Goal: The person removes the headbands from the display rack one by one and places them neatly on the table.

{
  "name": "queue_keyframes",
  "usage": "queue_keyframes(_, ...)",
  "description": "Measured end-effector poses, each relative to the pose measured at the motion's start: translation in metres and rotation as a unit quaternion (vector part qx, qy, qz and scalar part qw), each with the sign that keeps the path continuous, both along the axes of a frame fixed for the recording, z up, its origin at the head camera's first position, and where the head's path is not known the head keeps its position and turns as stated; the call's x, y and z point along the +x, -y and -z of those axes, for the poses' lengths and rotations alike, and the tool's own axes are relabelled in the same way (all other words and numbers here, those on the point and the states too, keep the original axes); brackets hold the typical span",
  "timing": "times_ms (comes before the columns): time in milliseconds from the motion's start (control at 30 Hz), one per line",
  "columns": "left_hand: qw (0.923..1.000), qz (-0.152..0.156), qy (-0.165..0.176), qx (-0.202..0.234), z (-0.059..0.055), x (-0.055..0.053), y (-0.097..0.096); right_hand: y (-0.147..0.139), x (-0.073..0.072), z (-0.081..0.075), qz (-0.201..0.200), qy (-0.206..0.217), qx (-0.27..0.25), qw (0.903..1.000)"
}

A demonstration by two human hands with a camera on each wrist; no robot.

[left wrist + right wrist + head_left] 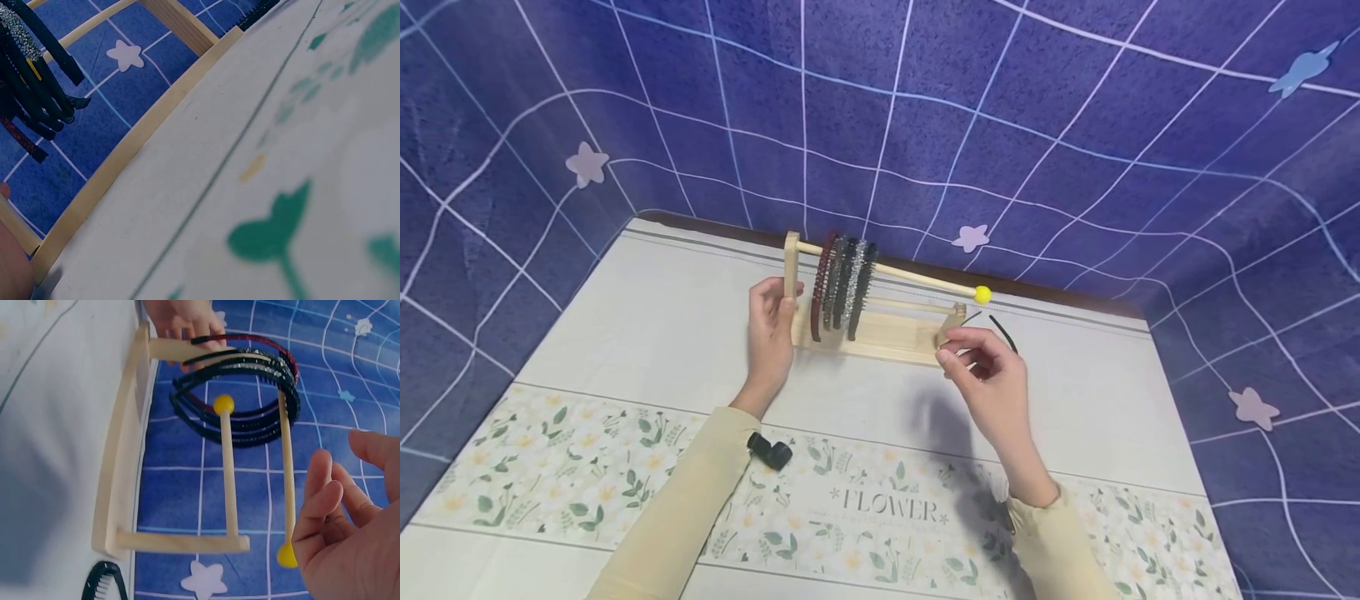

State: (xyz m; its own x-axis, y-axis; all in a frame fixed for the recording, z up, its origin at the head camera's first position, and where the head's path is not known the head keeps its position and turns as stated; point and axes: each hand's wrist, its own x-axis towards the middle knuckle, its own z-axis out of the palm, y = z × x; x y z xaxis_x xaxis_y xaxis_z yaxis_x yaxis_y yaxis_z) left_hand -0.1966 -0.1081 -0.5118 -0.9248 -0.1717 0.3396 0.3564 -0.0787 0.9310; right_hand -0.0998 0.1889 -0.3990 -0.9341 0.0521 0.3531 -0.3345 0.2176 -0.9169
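A pale wooden headband stand lies on the table, with an upright post at each end and a rod running inward from each. Several headbands, black, glittery silver and dark red, hang on the upper rod towards the left post. Yellow balls cap the rods; one yellow ball shows at the right. My left hand grips the left post, thumb in front. Near the right post is my right hand, fingers loosely bent; the right wrist view shows it apart from the stand, holding nothing.
Another black headband with comb teeth lies on the table beyond the stand's right end. The white table cover has a flowered band across it. A blue curtain with white lines and stars hangs behind the table's far edge.
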Motion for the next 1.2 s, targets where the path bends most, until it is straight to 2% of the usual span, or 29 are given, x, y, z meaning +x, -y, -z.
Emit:
queue_keyframes(300, 1.0000, -0.001, -0.004, 0.000, 0.001, 0.000, -0.001, 0.020, -0.007, 0.006, -0.021, 0.030, -0.020, 0.9991)
queue_keyframes(633, 1.0000, -0.004, -0.009, 0.001, 0.002, 0.000, 0.000, 0.034, -0.021, 0.012, -0.028, 0.025, -0.032, 0.9988)
queue_keyframes(1200, 1.0000, 0.000, -0.004, 0.001, 0.001, 0.000, 0.000, 0.060, -0.040, 0.006, -0.049, 0.033, -0.055, 0.9967)
